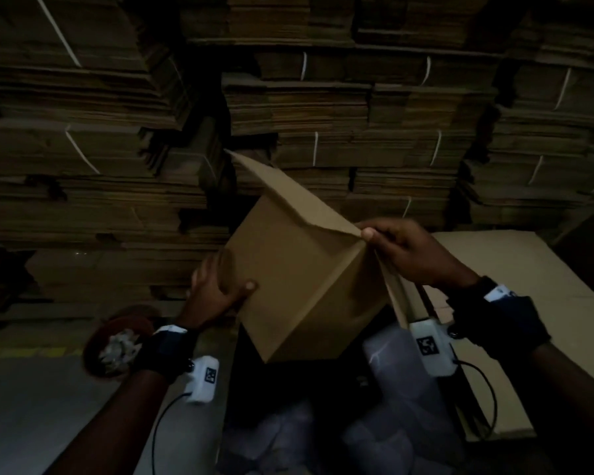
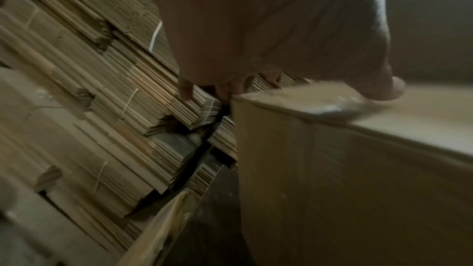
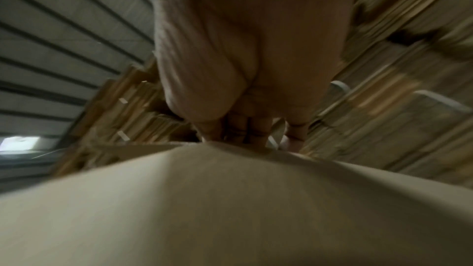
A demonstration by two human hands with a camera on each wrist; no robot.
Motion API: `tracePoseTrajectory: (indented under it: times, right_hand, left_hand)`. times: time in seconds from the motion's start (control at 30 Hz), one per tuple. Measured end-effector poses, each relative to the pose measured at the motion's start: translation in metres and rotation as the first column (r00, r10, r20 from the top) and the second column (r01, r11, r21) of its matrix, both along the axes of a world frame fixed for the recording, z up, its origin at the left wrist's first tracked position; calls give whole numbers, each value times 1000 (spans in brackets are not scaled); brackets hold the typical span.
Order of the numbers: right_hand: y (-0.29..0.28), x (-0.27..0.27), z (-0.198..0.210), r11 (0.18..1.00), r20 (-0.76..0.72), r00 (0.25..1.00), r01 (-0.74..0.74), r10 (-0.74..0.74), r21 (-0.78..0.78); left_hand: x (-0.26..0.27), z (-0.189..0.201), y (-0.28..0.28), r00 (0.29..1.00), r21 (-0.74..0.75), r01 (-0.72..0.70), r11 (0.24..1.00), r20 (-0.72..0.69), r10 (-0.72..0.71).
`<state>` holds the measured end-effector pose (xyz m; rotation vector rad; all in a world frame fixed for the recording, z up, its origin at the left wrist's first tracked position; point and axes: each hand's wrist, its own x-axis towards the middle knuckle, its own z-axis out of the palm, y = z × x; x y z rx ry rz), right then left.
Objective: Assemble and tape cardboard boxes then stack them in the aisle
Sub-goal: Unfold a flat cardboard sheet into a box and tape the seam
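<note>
Plain brown corrugated box (image 1: 299, 269), tilted, flaps up. Left hand (image 1: 216, 286) grips its left corner, thumb on front; right hand (image 1: 408, 252) pinches flap (image 1: 309, 200) tip. Strapped flat cardboard stacks (image 1: 357, 114) behind.

Head view dim overall, corners falling to near black; the cardboard box (image 1: 299, 269) catches the most light. Stacked flat cardboard (image 1: 357, 114) bows with wide-angle distortion. Both wrist views soft, smeared by motion blur. Right wrist view shows a bright patch, perhaps a window (image 3: 20, 143), at the left edge.
</note>
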<state>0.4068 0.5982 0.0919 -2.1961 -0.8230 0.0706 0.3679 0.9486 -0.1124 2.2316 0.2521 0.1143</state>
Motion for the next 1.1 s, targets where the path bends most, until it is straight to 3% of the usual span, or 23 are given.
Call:
tracePoseTrajectory:
  times: [0.17, 0.23, 0.27, 0.3, 0.37, 0.4, 0.43, 0.53, 0.6, 0.67, 0.73, 0.87, 0.93, 1.1]
  right_hand:
    - [-36, 14, -17, 962, -7, 970, 240, -241, 129]
    - [-53, 23, -29, 928, 97, 923, 369, -373, 58]
    - [-60, 26, -35, 903, 184, 893, 427, -412, -50]
    - [-66, 28, -41, 841, 272, 855, 500, -441, -208]
    - [-69, 25, -59, 607, 382, 754, 657, -535, -447]
    - [-65, 20, -69, 539, 420, 714, 699, -560, -470]
    - [-60, 13, -80, 523, 447, 697, 716, -560, -461]
    - [-43, -16, -117, 557, 386, 699, 714, -601, -425]
    - [-35, -38, -148, 596, 205, 702, 696, -682, -401]
    - [-28, -57, -165, 781, -148, 767, 605, -624, -157]
    - [-24, -67, -169, 814, -308, 811, 559, -497, 159]
    - [-24, -65, -128, 789, -317, 851, 513, -418, 337]
    - [-27, -57, -110, 782, -269, 861, 506, -432, 365]
    - [-35, -27, -82, 743, -317, 858, 511, -405, 432]
  left_hand:
    - [12, 6, 0, 1000, -145, -16, 989, -21, 13]
    - [17, 7, -12, 998, -115, -25, 993, -52, 19]
    - [18, 10, -20, 998, -89, -12, 996, -67, 6]
    - [18, 11, -29, 999, -67, 18, 998, -49, -21]
    - [15, 20, -47, 998, -66, 65, 996, 11, -65]
    - [12, 23, -53, 998, -95, 58, 994, 33, -55]
    - [13, 21, -56, 998, -120, 40, 992, 54, -34]
    - [14, 17, -62, 1000, -216, -10, 976, 19, 15]
    - [14, 13, -66, 999, -352, -34, 935, -19, 29]
    - [9, 14, -72, 999, -439, -24, 898, -42, 6]
    - [4, 18, -78, 999, -478, -5, 878, -33, -12]
    - [3, 41, -85, 998, -523, 49, 851, 54, -24]
    - [4, 57, -85, 990, -548, 97, 831, 138, -25]
    - [5, 99, -82, 962, -498, 156, 853, 272, -18]
